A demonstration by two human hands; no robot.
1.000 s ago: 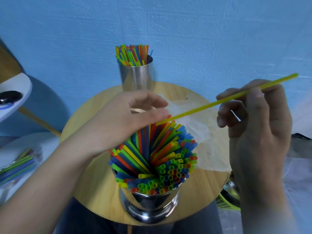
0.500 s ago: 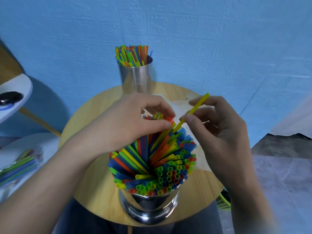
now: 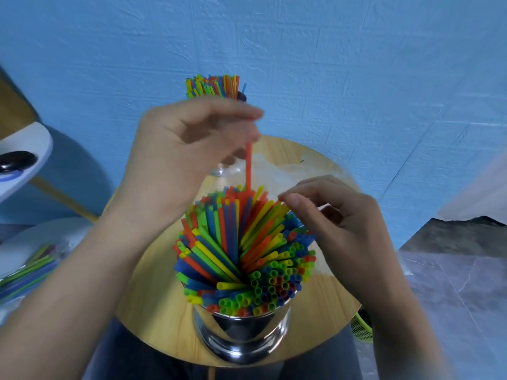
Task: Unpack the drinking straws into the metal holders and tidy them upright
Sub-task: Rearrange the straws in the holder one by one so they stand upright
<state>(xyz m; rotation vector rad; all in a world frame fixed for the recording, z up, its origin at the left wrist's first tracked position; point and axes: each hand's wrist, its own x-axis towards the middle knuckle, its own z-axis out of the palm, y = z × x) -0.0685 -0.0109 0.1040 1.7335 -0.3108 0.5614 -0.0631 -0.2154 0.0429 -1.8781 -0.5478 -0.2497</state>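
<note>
A shiny metal holder (image 3: 241,334) stands at the near edge of the round wooden table (image 3: 153,303), packed with coloured straws (image 3: 247,253) that fan outward. My left hand (image 3: 181,157) is raised above the bundle and pinches one orange straw (image 3: 248,168), which stands upright with its lower end among the others. My right hand (image 3: 334,215) touches the straw tips on the bundle's right side with curled fingertips. A second metal holder, mostly hidden behind my left hand, shows only its straws (image 3: 214,86) at the table's far edge.
A crumpled clear plastic wrapper (image 3: 277,174) lies on the table behind the near holder. More straws in a clear bag (image 3: 24,272) lie on a white surface at the left. A blue wall rises behind the table. A grey floor is at the right.
The yellow straw my right hand held has gone into the bundle. My left hand has risen from the straw tops, lifting an orange straw upright. My right hand now rests at the bundle's right side.
</note>
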